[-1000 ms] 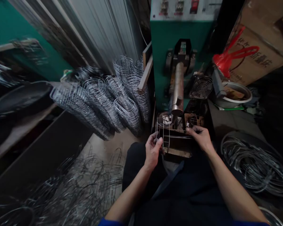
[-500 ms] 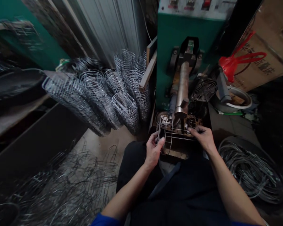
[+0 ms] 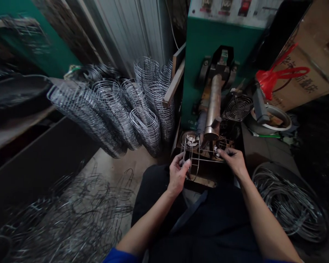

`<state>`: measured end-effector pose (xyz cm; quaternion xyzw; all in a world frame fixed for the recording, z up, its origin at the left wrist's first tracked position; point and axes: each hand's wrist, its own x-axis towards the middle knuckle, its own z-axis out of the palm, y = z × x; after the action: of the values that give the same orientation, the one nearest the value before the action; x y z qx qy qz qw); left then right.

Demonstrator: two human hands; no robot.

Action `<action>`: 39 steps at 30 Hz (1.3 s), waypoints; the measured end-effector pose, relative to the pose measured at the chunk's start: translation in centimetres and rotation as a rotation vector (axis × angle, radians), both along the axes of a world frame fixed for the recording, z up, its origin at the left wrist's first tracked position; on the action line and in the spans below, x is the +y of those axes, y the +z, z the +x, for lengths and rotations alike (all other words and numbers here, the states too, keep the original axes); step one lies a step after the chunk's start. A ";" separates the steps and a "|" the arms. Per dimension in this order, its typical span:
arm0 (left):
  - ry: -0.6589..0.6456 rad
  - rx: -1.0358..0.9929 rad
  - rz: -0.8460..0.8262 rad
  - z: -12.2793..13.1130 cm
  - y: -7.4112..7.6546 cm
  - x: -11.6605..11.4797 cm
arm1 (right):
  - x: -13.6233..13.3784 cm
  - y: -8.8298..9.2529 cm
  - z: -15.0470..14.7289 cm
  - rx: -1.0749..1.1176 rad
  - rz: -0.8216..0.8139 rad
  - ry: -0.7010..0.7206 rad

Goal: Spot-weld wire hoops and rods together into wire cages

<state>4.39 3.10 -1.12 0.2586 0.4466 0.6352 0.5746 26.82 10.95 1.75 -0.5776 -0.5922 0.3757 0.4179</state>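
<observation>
A thin wire frame (image 3: 199, 155) of loops and straight rods lies across the work block under the machine's brown cylindrical arm (image 3: 214, 106). My left hand (image 3: 178, 173) pinches the frame's left loops, fingers closed around the wire. My right hand (image 3: 233, 160) grips the frame's right end with fingers curled on the rods. The frame sits just in front of the arm's lower tip, over a small metal cup (image 3: 190, 138). My dark trousers (image 3: 208, 219) fill the bottom of the view.
The green machine body (image 3: 208, 47) stands ahead with a small fan (image 3: 237, 107) beside it. Stacks of bent wire loops (image 3: 120, 106) lean at left. Loose wire pieces (image 3: 71, 215) cover the floor at left. Coiled wire (image 3: 290, 204) lies at right. A cardboard box (image 3: 309, 62) is upper right.
The view shifted slightly; the wire frame and both hands moved a little farther in under the arm's tip. Both grips stay the same.
</observation>
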 end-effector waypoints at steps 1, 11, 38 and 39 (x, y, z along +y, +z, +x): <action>0.001 0.002 0.004 0.0 -0.1 0.1 | 0.1 0.0 0.0 -0.004 -0.004 0.003; 0.005 0.003 -0.002 0.2 0.3 0.5 | 0.6 0.3 0.1 -0.019 -0.005 0.014; -0.035 -0.096 -0.079 -0.6 1.6 -1.6 | -3.2 -3.0 5.8 -0.057 0.054 0.081; -0.088 -0.114 -0.092 -1.4 2.2 -2.4 | -4.3 -3.4 6.6 -0.037 -0.030 0.112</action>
<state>2.98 0.67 1.05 0.2146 0.4303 0.6018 0.6377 33.39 6.61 -1.61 -0.5567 -0.6255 0.3965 0.3763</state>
